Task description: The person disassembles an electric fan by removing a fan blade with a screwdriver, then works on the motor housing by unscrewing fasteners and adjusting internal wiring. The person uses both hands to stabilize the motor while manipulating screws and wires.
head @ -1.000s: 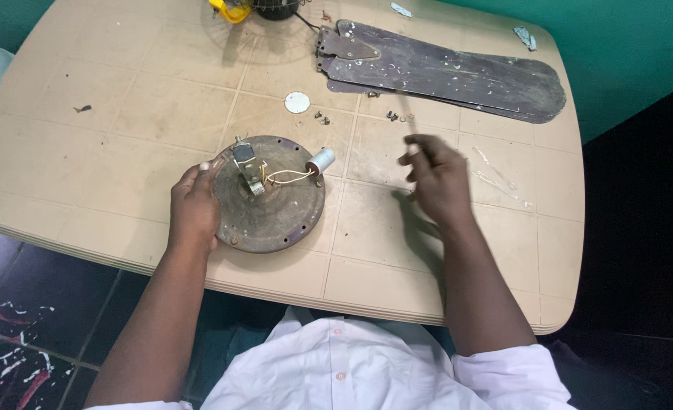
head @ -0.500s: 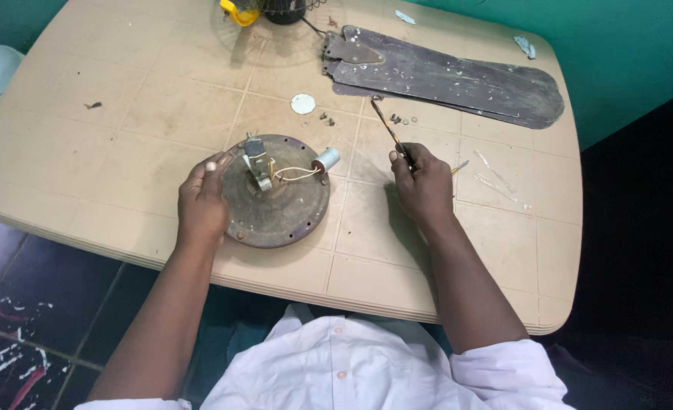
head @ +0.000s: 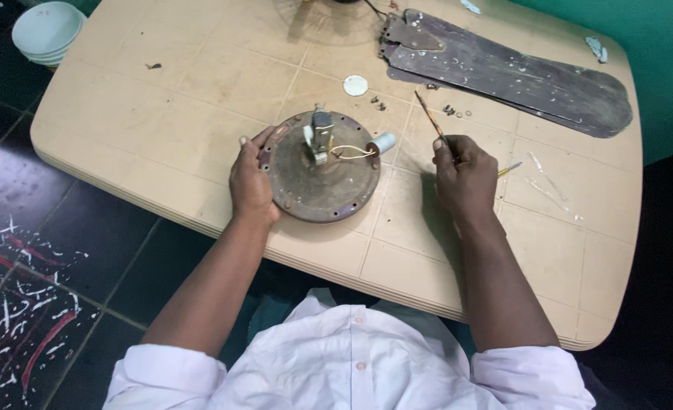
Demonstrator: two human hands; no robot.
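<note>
A round rusty motor housing (head: pixel 317 178) lies flat on the beige table (head: pixel 162 99), with a small metal shaft and wires (head: pixel 323 137) at its centre and a white cylinder (head: pixel 383 143) at its right rim. My left hand (head: pixel 250 181) grips the housing's left edge. My right hand (head: pixel 464 176) rests on the table to the right of the housing, closed on a thin screwdriver (head: pixel 431 118) whose shaft points up and away.
Dark fan blades (head: pixel 519 80) lie across the far right of the table. A white disc (head: pixel 355 84) and several small screws (head: pixel 450 111) sit between them and the housing. Stacked pale bowls (head: pixel 46 30) stand off the far left corner. Dark tiled floor lies below.
My right hand has come down from mid-air onto the table and now holds the screwdriver. My left hand has stayed on the housing's edge. The view has shifted closer.
</note>
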